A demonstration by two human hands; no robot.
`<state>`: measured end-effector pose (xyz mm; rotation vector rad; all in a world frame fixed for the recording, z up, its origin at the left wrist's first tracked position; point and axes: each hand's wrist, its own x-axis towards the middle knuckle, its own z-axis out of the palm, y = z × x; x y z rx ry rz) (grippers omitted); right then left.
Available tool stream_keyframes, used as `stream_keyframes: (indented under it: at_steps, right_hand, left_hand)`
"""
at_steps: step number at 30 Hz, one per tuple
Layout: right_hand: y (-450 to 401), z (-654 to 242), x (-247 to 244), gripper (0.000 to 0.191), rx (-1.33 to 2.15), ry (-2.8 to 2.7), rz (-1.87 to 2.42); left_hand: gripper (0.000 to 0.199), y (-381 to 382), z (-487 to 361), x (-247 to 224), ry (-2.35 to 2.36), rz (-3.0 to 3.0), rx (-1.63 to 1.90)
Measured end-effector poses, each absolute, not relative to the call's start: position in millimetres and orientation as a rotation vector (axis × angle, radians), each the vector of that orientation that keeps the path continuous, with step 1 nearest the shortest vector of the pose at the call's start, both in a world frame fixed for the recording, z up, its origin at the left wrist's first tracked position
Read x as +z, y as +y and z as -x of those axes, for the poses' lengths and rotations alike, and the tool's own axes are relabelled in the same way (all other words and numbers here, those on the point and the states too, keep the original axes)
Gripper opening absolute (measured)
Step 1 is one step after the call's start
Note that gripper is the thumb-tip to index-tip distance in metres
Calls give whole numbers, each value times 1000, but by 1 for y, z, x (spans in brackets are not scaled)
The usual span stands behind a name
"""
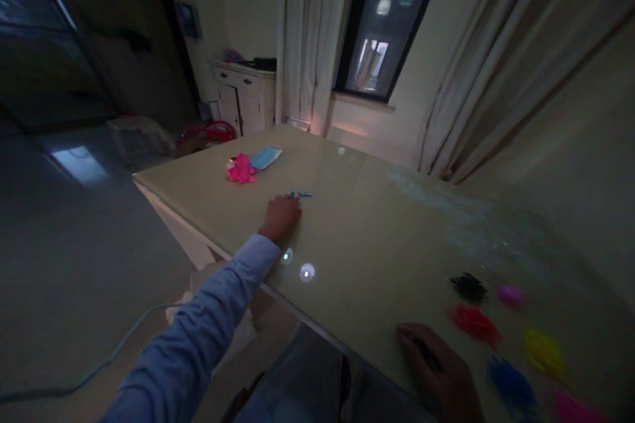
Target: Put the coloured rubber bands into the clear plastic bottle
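Blue strands (304,195), small: set on the table (357,238) at one o'clock from the left hand (282,217), fingers curled downward; grip cannot be told. Judged light, pliable; best pinched mid-length. Right hand (441,373), four o'clock: fingers bent, contents not discernible.

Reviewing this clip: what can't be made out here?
All in the head view:
- Whether the left hand grips the small blue pieces: its own back hides the fingertips.
- What, if anything, the right hand holds: curled fingers and shadow hide it.
- The lower-right pink pile's full extent: bottom edge cuts it off.
- The red pile's material: blurred.
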<state>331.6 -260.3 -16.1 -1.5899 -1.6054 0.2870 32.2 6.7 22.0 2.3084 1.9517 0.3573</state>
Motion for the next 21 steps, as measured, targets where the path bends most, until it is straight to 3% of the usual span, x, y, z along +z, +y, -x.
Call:
stream_keyframes:
  at_steps: [21]
  right_hand:
    - [-260, -326, -10, 29, 253, -1587, 1583]
  left_hand:
    - [37, 11, -36, 13, 1831, -2176, 613]
